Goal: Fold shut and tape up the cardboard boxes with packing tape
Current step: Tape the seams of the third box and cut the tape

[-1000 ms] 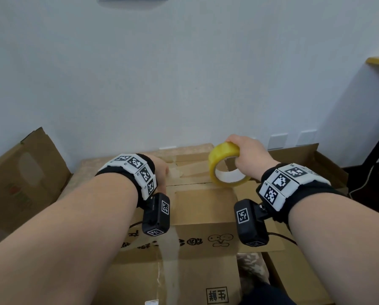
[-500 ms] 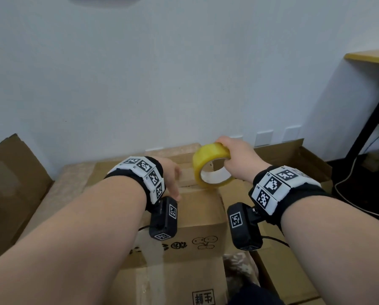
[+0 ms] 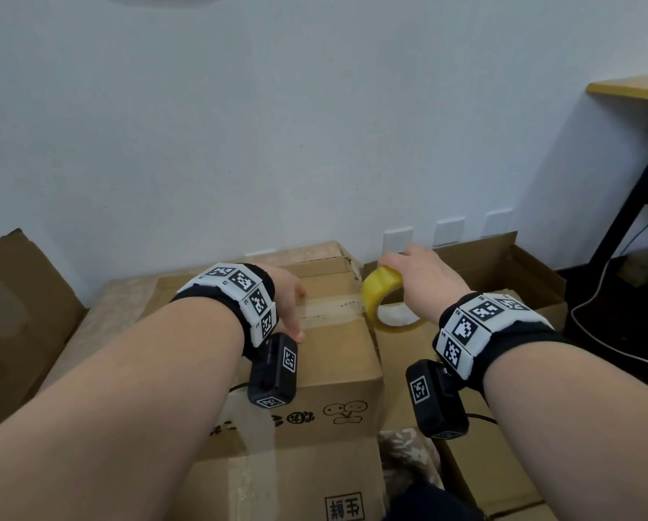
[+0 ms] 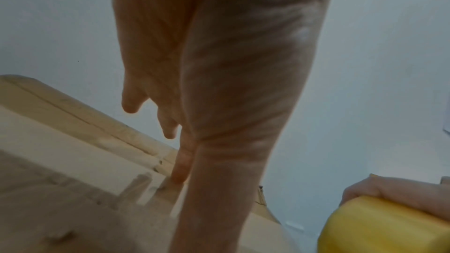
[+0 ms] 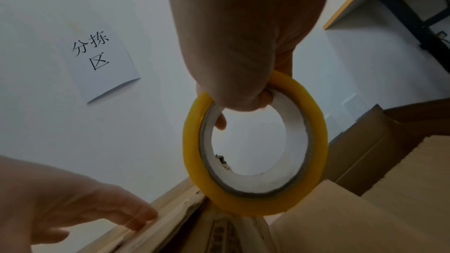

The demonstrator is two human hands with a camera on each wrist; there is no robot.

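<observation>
Right hand [image 3: 420, 283] gripping tape roll [image 3: 380, 295]; left hand [image 3: 288, 298] flat, fingers pressing closed box [image 3: 333, 355]

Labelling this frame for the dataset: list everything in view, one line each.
tape roll: 1, yellow, held past the right edge of the top box
top box: 1, brown, flaps shut, clear tape along its seam
open box: 1, brown, at right by the wall
loose cardboard: 1, brown, far left
paper sign: 1, white, on the wall
wall sockets: 3, white, low on the wall
desk: 1, wood top, black legs, far right
left hand: flat on the top box
right hand: grips the tape roll
</observation>
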